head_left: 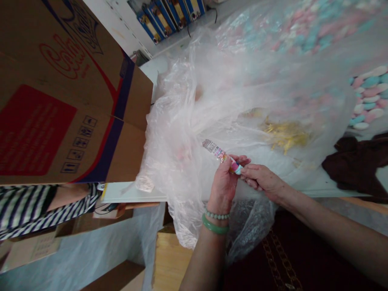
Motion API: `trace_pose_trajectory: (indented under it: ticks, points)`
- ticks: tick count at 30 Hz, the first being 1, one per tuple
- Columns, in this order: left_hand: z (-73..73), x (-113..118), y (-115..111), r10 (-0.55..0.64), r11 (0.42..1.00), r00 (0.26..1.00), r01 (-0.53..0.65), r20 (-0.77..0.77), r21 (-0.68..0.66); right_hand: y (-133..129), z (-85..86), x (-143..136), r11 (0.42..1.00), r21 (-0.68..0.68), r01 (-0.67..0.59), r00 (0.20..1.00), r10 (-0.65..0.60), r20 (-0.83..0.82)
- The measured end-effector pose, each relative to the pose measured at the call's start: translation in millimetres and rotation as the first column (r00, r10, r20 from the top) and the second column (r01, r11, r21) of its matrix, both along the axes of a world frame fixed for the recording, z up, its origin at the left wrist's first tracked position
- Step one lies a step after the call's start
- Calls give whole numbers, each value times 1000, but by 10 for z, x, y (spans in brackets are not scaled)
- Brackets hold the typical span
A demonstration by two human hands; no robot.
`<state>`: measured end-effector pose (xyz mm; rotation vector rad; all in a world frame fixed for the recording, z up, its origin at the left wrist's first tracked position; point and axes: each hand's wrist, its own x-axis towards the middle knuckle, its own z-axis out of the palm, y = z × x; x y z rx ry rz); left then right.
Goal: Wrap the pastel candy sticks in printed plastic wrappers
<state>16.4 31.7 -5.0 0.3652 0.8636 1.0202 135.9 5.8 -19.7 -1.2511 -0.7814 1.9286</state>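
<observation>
My left hand [224,180] is closed around a small printed candy wrapper [217,152], thumb on top. The wrapper is long and narrow, and its flat, lettered end points up and left. A pale blue and pink candy [237,169] shows at its lower right end. My right hand [263,180] pinches that end between thumb and fingers, touching the left hand's fingers. Both hands are above a clear plastic sheet [169,125] on the table. A bunch of gold twist ties [286,133] lies beyond them, partly blurred.
Pink, blue and white candies [370,97] are heaped at the right, more under plastic behind. A large cardboard box [100,101] stands at the left, a person in a striped sleeve [27,206] below it. Dark brown cloth [354,165] lies at the right edge.
</observation>
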Motion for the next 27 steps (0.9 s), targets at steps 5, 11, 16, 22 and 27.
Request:
trace_pose_trajectory:
  ticks: [5, 11, 16, 22, 27]
  points:
    - [-15, 65, -48, -15, 1000, 995, 17, -95, 21, -14, -69, -10, 998, 64, -2, 997, -3, 71]
    - [-103, 158, -70, 39, 995, 991, -52, -131, -91, 32, -133, -78, 961, 276, -7, 951, -79, 300]
    - [-138, 214, -116, 38, 995, 994, -46, -100, -87, 91, -55, -117, 978, 121, 169, 973, -185, 137]
    - [-14, -47, 66, -60, 992, 998, 63, 32, -107, 101, 63, -31, 994, -36, 100, 995, -101, -10]
    - [48, -113, 220, 165, 983, 984, -159, 66, -96, 83, 11, -22, 994, -109, 0, 997, -9, -79]
